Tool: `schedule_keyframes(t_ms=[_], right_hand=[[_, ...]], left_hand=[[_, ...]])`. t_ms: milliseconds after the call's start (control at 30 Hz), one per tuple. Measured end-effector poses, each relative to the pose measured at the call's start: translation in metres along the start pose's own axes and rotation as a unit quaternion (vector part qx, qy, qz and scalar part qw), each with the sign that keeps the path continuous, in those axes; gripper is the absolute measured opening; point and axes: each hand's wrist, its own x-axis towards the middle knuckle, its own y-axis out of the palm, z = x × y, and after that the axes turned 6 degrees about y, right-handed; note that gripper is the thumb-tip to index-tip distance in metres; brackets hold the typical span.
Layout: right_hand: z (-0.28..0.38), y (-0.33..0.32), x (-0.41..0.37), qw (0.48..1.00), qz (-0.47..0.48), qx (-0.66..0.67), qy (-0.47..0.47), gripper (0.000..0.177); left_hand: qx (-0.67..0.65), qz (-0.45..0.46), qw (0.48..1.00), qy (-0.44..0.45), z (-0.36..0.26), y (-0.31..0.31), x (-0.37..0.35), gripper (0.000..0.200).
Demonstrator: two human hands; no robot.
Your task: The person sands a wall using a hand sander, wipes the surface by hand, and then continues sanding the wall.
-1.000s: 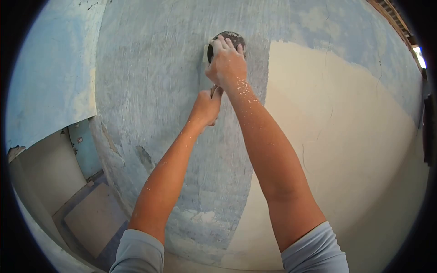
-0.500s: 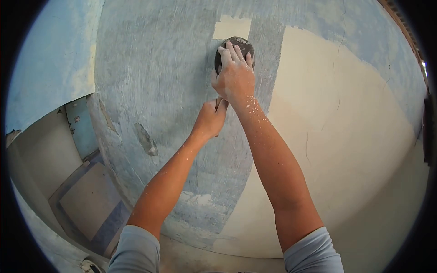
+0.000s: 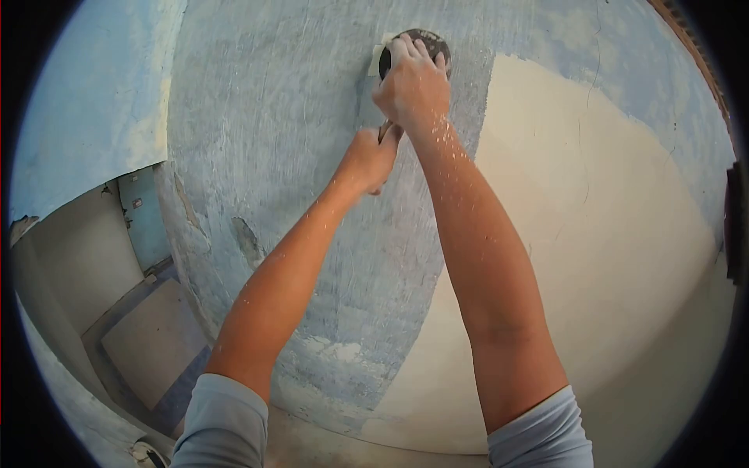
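Both of my hands are on a dark, round-headed hand tool [image 3: 434, 43] held against the wall. My left hand [image 3: 373, 160] is wrapped around its handle [image 3: 385, 130], just below my other wrist. My right hand [image 3: 415, 86], dusted white, grips the head from behind with its fingers laid over it. Between head and wall, the contact edge is hidden. A small cream patch [image 3: 375, 62] shows at the head's left side. The surrounding wall strip [image 3: 289, 117] is grey-blue and streaked. White flecks cling to my right forearm.
A large smooth cream area [image 3: 593, 203] covers the wall on the right. At left, a recess holds a flat board [image 3: 156, 339] beside the wall's edge. A chipped hollow [image 3: 247, 238] marks the grey-blue strip. A dark object [image 3: 733, 222] sits at the far right.
Both hands and the tool have moved upward and slightly right along the wall. The head now covers much of the cream patch that showed above it.
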Motion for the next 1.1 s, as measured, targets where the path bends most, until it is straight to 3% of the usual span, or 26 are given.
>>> schedule_keyframes(t_ms=[200,600,933,1000,1100], right_hand=[[-0.004,0.012,-0.004,0.999,-0.043,0.003,0.006,0.05],[0.012,0.016,-0.099,0.999,0.024,0.019,0.014,0.062],[0.018,0.015,-0.088,0.999,0.015,0.03,0.011,0.062],[0.018,0.014,-0.083,0.999,0.006,0.032,0.015,0.061],[0.017,0.01,-0.074,0.999,0.011,0.033,0.019,0.061]], left_hand=[[-0.017,0.012,1.0,-0.015,0.002,0.0,-0.001,0.048],[-0.007,-0.008,1.0,0.003,0.077,0.01,-0.058,0.049],[0.045,-0.009,0.999,0.005,0.07,0.001,-0.05,0.044],[0.088,-0.028,0.995,0.046,0.069,-0.002,-0.045,0.051],[0.075,-0.022,0.997,0.03,0.056,-0.004,-0.043,0.052]])
